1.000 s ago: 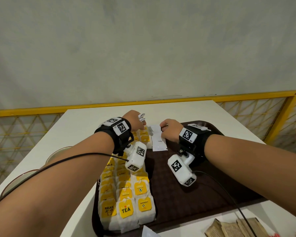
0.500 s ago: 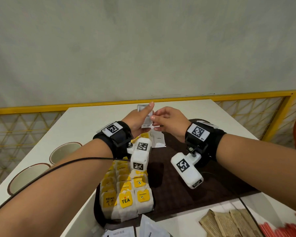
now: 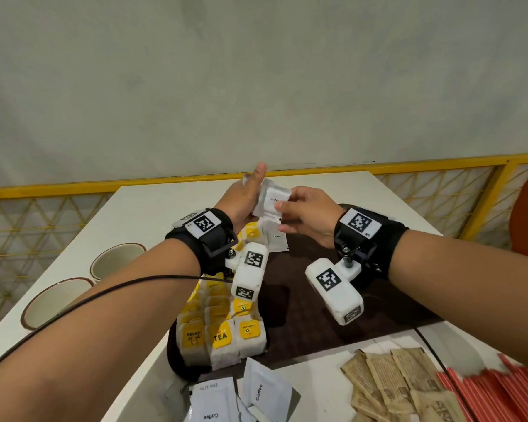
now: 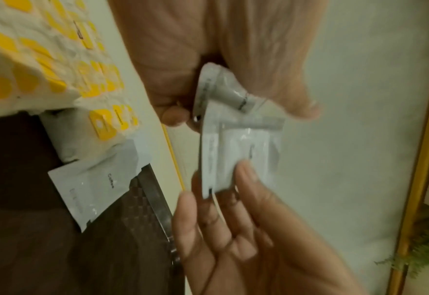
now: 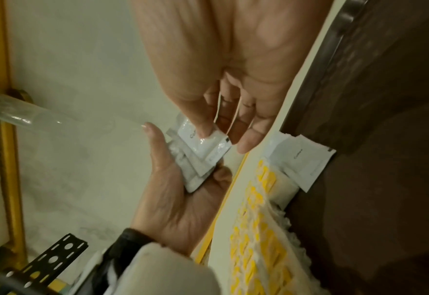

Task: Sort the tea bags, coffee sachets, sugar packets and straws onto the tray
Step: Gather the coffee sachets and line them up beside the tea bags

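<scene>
Above the far end of the brown tray (image 3: 317,318), my left hand (image 3: 250,193) holds a small stack of white coffee sachets (image 3: 272,201). My right hand (image 3: 284,214) pinches the top sachet (image 5: 203,143) of that stack between thumb and fingers. In the left wrist view the stack (image 4: 238,151) sits between both hands. Another coffee sachet (image 3: 275,239) lies flat on the tray beside the rows of yellow-tagged tea bags (image 3: 223,327). More coffee sachets (image 3: 244,397), brown sugar packets (image 3: 393,385) and red straws (image 3: 497,391) lie on the table in front of the tray.
Two empty bowls (image 3: 116,263) (image 3: 55,303) stand on the white table at the left. A yellow railing (image 3: 439,166) runs behind the table, with a grey wall beyond. The right half of the tray is bare.
Both hands rose from the tray's far end. The left hand lifted the stack of sachets, and the right hand came to pinch the top one.
</scene>
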`<state>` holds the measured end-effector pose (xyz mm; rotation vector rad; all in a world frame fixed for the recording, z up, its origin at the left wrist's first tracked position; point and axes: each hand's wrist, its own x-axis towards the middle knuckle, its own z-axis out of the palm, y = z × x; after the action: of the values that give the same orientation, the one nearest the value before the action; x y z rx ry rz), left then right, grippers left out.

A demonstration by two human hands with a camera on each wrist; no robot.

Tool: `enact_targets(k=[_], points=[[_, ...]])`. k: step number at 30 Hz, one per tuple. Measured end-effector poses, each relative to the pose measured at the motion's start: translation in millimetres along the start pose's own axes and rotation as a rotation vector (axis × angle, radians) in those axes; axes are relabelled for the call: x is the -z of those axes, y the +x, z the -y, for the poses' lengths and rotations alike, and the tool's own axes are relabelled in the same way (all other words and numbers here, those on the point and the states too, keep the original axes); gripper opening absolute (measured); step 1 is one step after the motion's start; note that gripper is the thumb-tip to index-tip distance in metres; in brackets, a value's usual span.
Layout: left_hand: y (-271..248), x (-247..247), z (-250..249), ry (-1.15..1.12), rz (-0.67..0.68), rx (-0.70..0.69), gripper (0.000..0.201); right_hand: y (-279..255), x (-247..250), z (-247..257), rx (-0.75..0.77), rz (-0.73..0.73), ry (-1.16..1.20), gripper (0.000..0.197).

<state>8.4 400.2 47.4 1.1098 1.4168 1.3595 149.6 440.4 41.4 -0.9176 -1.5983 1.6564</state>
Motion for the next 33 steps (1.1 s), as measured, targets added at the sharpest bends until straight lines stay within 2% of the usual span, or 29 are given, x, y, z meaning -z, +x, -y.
enact_targets(k=[2,4,8,10,12,14,15,17,20,22,25,28,33], points=[[4,6,1,0.131,-0.074,-0.028,0.030,0,9,1,-0.044,-0.009,-0.030,0.009],[9,10,1,0.339,-0.076,-0.012,0.010,-1,17,-3,-0.124,0.023,-0.110,0.007],[13,7,2,0.788,0.027,0.041,0.035,2,19,-21,-0.260,0.039,-0.339,0.015],[12,1,3,1.034,0.093,0.034,0.033,6,16,-29,-0.290,0.026,-0.399,0.019],[14,-4,3,1.248,0.127,0.029,0.022,9,12,-35,-0.302,0.018,-0.429,0.022],[18,-6,3,1.307,0.103,0.045,0.015,12,10,-38,-0.305,0.011,-0.474,0.024],[20,-6,3,1.253,0.086,0.070,0.014,14,10,-38,-0.310,0.006,-0.498,0.026],[22,-5,4,0.957,0.052,0.165,0.008,17,10,-38,-0.321,-0.003,-0.536,0.027],[2,-6,3,0.478,-0.028,0.279,0.012,19,13,-35,-0.313,0.001,-0.614,0.024],[-15,-8,3,0.288,-0.049,0.318,0.017,17,15,-32,-0.312,0.009,-0.630,0.021],[-37,-9,4,0.164,-0.035,0.377,0.028,11,18,-31,-0.266,0.008,-0.614,0.026],[-46,-14,4,0.123,-0.029,0.428,0.023,7,19,-32,-0.214,0.005,-0.638,0.033],[-45,-20,7,0.187,-0.077,0.465,0.015,5,16,-30,-0.185,0.038,-0.657,0.034]])
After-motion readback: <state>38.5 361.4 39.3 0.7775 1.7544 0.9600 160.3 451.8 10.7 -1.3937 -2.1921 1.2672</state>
